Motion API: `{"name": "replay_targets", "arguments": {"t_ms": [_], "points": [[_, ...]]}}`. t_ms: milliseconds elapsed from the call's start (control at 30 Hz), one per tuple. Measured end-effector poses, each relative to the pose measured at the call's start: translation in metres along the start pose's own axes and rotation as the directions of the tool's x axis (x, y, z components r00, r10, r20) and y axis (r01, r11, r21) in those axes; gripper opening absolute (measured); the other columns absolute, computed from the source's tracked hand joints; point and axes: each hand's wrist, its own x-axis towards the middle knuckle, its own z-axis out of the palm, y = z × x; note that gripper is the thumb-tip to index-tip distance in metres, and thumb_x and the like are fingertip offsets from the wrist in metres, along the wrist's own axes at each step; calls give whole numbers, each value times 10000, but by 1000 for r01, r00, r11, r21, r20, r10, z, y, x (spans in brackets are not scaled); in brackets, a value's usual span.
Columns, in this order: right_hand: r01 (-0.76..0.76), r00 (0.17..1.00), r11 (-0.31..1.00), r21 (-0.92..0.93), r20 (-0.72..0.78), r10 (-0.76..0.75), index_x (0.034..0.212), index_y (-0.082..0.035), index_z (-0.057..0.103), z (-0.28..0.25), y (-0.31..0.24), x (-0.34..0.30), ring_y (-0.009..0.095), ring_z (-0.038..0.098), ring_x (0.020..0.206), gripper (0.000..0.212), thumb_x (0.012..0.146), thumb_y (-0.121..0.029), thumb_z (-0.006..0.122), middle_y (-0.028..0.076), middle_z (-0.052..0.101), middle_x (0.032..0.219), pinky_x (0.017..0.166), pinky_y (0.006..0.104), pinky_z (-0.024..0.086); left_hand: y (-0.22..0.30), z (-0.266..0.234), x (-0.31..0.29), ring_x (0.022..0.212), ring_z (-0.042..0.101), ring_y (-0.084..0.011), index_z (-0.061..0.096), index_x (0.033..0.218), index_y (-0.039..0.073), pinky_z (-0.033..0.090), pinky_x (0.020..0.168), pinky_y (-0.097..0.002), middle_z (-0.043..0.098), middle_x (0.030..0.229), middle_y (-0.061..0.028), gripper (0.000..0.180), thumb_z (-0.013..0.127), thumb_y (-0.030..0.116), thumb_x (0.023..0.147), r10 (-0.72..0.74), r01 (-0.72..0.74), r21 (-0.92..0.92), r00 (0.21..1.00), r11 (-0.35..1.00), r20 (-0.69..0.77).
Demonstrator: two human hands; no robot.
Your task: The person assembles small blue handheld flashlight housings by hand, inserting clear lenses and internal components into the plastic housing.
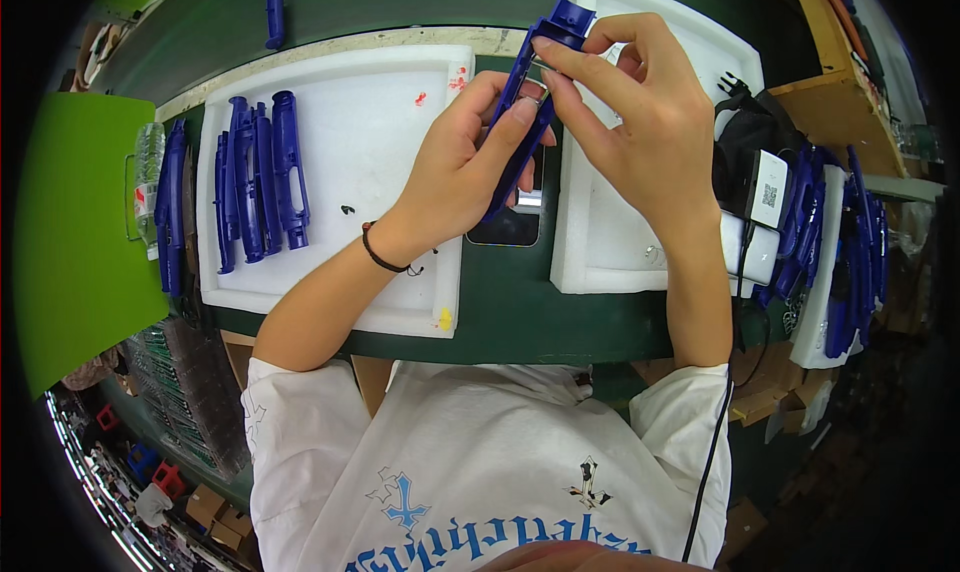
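Note:
A long blue plastic housing (518,157) is held up at a slant over the gap between two white foam trays. Wrapped around its lower half is my left hand (470,152), the thumb lying on the open inner side. Fingers of my right hand (630,102) pinch near the upper half, beside a small thin metal piece (540,90) that sits in the housing. What exactly the right fingertips grip is too small to make out. Below the housing lies a phone (505,234), partly covered by it.
The left foam tray (340,282) carries several blue housings (290,162). Another housing (274,12) lies at the back. A plastic bottle (148,187) stands at the far left. The right foam tray (605,262) adjoins a white device (768,192), a cable and piled housings (800,212).

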Motion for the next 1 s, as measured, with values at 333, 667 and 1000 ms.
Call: {"name": "replay_targets", "arguments": {"t_ms": [333, 667, 1000], "points": [[-112, 927, 853, 509, -257, 275, 1149, -46, 611, 28, -14, -4, 128, 599, 792, 302, 907, -131, 770, 76, 611, 1023, 614, 265, 510, -4, 12, -4, 559, 580, -61, 480, 1031, 64, 440, 478, -220, 642, 804, -38, 176, 517, 222, 1100, 119, -117, 41, 992, 992, -46], [-582, 727, 108, 806, 456, 514, 1303, -22, 574, 37, -43, -19, 109, 676, 905, 459, 1123, -407, 400, 109, 728, 1155, 728, 223, 555, -10, 27, -6, 627, 623, -121, 497, 1162, 32, 464, 530, -277, 623, 785, -56, 175, 433, 188, 1116, 193, -181, 145, 979, 973, -67], [-513, 751, 149, 845, 358, 555, 1216, -27, 571, 38, -43, -30, 102, 653, 842, 374, 1121, -366, 446, 102, 740, 1055, 767, 245, 550, -18, 32, -10, 644, 546, -50, 456, 1428, 33, 442, 549, -220, 602, 902, -19, 349, 408, 205, 1128, 80, -73, 170, 996, 983, -39]]}}
